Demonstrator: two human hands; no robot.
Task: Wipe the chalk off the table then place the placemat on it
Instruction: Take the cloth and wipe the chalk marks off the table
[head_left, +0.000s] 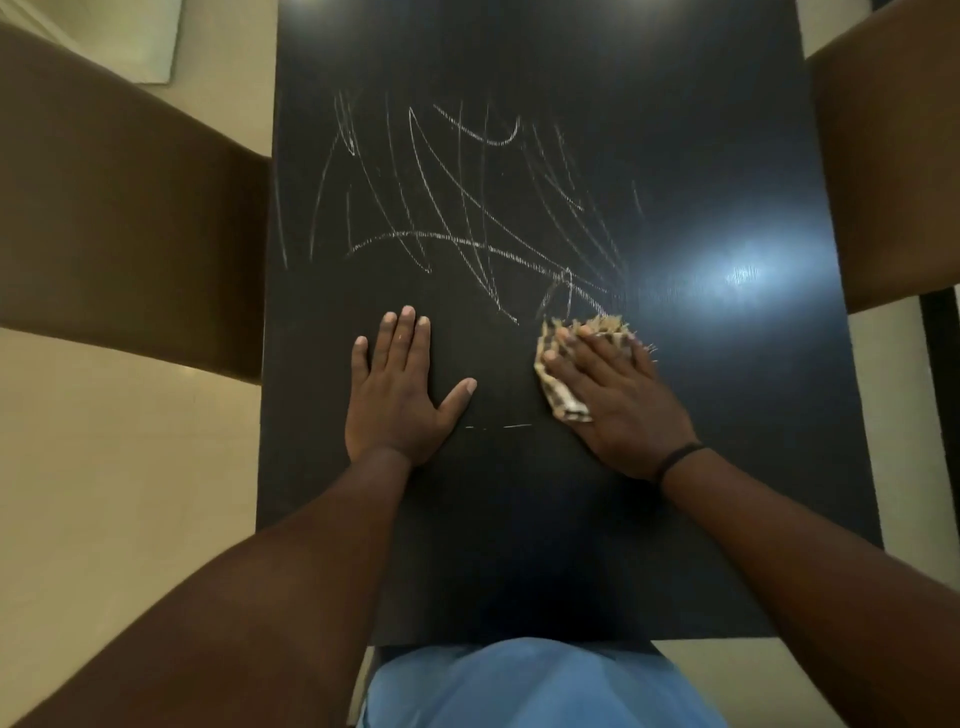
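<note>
Head view: one smooth, glossy black table (675, 467), rectangular, with thin white chalk scribbles (457, 208) crossing its far half. Left hand (397, 395) lies flat on the bare surface, fingers straight and spread. Right hand (618, 400) presses a crumpled, fringed, checked tan cloth (558, 395) against the tabletop, just at the scribbles' near edge. Two brown upholstered chairs (130, 234) flank the table.

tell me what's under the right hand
A folded tan checked cloth with frayed edges lies under the right hand, pressed onto the black table. The hand covers the cloth's middle; any chalk beneath is hidden.
</note>
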